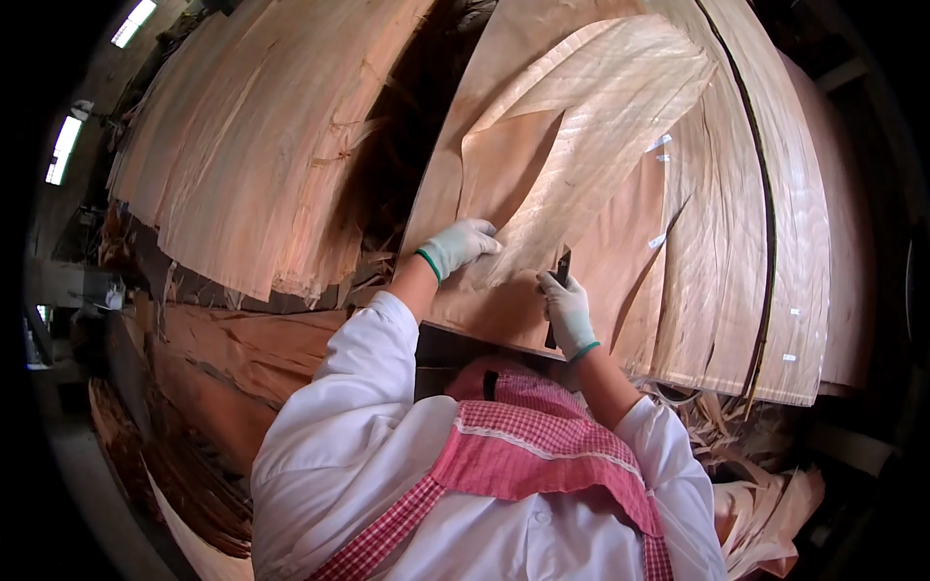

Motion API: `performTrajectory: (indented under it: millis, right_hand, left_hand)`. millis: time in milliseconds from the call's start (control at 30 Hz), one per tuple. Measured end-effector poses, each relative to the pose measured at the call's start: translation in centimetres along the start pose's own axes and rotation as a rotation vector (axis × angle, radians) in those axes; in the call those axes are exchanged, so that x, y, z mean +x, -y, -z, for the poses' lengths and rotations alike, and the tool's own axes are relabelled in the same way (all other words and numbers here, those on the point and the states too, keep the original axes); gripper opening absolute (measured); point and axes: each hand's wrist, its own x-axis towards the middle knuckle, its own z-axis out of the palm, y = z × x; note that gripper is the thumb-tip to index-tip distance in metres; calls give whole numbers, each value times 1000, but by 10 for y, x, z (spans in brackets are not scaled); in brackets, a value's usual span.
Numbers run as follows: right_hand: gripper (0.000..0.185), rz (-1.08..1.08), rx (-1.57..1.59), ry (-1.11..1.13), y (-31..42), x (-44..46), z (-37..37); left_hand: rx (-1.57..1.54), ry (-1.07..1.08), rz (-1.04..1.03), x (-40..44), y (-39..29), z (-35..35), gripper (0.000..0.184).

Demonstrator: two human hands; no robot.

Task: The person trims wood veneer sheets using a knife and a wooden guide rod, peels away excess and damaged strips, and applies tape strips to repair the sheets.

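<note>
Left hand (455,250), in a pale glove with a green cuff, lies at the left edge of a loose wood sheet (620,107); whether its fingers pinch the sheet cannot be told. Right hand (572,312), similarly gloved, has its fingers closed around a dark tool (563,265), to the right of the sheet's near end. The loose sheet extends far and rightward over a stack of wood sheets (722,266). A dark strip (768,213) crosses this stack at right; another stack (262,126) lies at left.
</note>
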Motion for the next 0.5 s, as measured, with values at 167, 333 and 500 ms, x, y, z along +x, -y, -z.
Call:
performTrajectory:
  millis: [167, 333, 500]
  right_hand:
    - [22, 23, 43, 41, 13, -9, -19]
    - [23, -162, 103, 146, 34, -14, -31]
    - [14, -179, 111, 219, 28, -10, -31]
  left_hand:
    - [-449, 164, -40, 16, 23, -5, 28]
    - [-539, 313, -106, 15, 21, -9, 19]
    - [-429, 289, -130, 7, 15, -10, 19]
